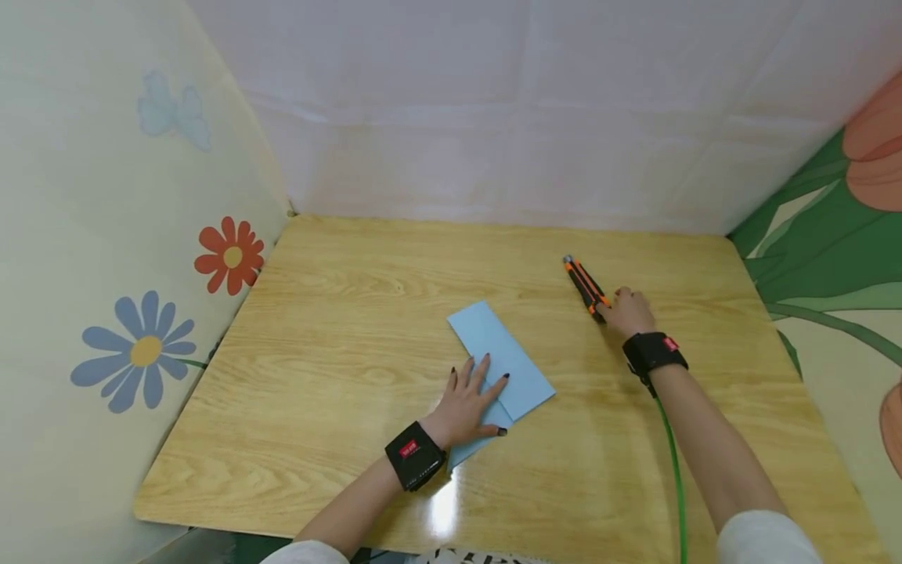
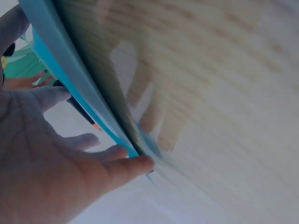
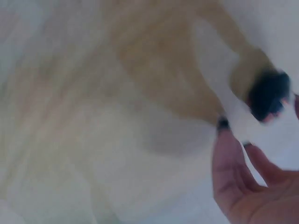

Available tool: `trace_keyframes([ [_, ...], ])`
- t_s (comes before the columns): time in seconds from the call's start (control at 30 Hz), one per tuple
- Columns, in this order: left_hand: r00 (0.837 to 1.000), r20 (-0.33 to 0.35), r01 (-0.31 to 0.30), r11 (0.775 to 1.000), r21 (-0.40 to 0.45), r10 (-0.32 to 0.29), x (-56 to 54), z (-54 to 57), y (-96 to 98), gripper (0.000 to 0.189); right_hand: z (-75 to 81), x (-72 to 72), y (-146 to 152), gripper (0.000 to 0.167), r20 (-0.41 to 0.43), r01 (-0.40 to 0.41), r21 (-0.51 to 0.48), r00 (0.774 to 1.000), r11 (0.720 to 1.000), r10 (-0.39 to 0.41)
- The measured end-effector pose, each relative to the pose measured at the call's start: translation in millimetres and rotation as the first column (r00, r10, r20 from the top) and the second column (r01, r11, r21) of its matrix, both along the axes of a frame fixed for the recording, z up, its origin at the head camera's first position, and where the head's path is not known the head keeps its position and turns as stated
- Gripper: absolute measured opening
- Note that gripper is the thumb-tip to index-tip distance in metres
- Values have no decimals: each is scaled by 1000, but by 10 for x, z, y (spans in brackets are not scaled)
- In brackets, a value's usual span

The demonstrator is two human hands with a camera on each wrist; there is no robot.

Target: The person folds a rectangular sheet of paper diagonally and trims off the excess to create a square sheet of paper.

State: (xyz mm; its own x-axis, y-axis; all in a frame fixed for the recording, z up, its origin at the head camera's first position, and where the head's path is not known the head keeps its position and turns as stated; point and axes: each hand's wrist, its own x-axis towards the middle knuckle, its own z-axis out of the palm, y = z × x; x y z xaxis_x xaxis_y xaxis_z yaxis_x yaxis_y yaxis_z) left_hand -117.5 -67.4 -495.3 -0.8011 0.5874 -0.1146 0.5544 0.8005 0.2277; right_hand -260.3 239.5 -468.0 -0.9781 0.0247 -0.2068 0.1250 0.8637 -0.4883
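A light-blue folded paper [image 1: 517,368] lies slantwise near the middle of the wooden table. My left hand [image 1: 461,407] rests on its lower left part with fingers spread. From low down, the left wrist view shows the paper's edge [image 2: 88,88] beside that hand [image 2: 60,154]. Farther right lies a black-and-orange utility knife [image 1: 585,283], its silver tip pointing away from me. Right at the knife's near end is my right hand [image 1: 629,312], fingers loosely bent. In the right wrist view, the knife's dark end [image 3: 268,95] appears blurred, just beyond the fingertips [image 3: 223,125].
The wooden table [image 1: 338,313] meets a white cloth wall [image 1: 493,157] at the back. Painted flower walls stand on the left and right. A green cable [image 1: 675,470] runs from the right wristband [image 1: 651,354] down over the table's front.
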Motion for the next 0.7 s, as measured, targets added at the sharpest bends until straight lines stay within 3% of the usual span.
trace_keyframes([
  [0.13,1000,8,-21,1000,23,21,7,7,-10,84,-188,-72,-99,61,-143,64,16,988,998,-61],
  [0.23,999,9,-32,999,17,32,11,-6,-15,88,-229,-82,-152,57,-183,51,12,982,999,-48],
  [0.4,999,1,-42,999,18,42,2,-44,-23,90,-151,-70,-181,51,-101,24,-38,994,999,-28],
  [0.5,999,-4,-48,997,54,48,10,-37,-45,90,-69,-52,-189,41,36,-4,-173,999,985,10],
  [0.53,999,-22,-43,997,69,44,-2,-107,-60,92,-44,-41,-187,37,97,-8,-250,995,968,33],
  [0.57,999,-24,-43,996,80,45,7,-100,-65,92,-22,-28,-183,33,160,-7,-330,985,944,63],
  [0.7,999,-9,-42,995,91,43,41,-93,-63,92,19,61,-143,26,341,53,-607,919,793,199],
])
